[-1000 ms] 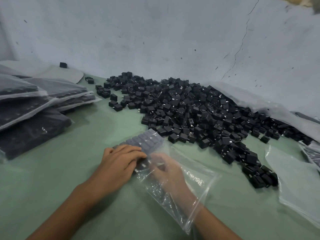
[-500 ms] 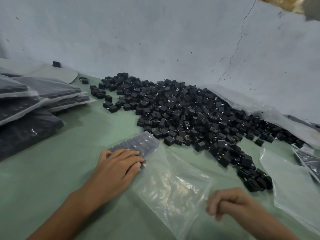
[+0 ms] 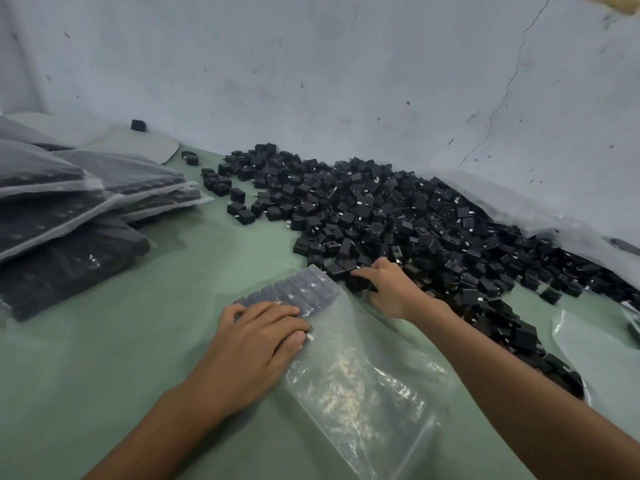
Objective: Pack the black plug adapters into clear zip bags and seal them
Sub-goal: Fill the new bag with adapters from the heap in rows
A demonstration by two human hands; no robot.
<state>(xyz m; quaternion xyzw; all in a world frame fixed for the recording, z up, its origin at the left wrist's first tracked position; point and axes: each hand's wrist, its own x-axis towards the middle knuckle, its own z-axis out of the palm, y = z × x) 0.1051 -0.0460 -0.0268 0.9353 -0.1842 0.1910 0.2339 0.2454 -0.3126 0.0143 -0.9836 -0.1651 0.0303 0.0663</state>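
Note:
A clear zip bag lies on the green table, its far end filled with rows of black plug adapters. My left hand rests flat on the bag's packed end, fingers straight. A big heap of loose black adapters spreads along the wall. My right hand reaches into the heap's near edge, just past the bag's far corner, with its fingers curled round adapters there; the exact grip is partly hidden.
Several filled, sealed bags are stacked at the left. Another clear bag lies at the right edge. The green table runs up to a pale wall behind the heap.
My right hand came out of the bag, drew back toward me, then reached forward to the heap's near edge. My left hand stayed on the packed end.

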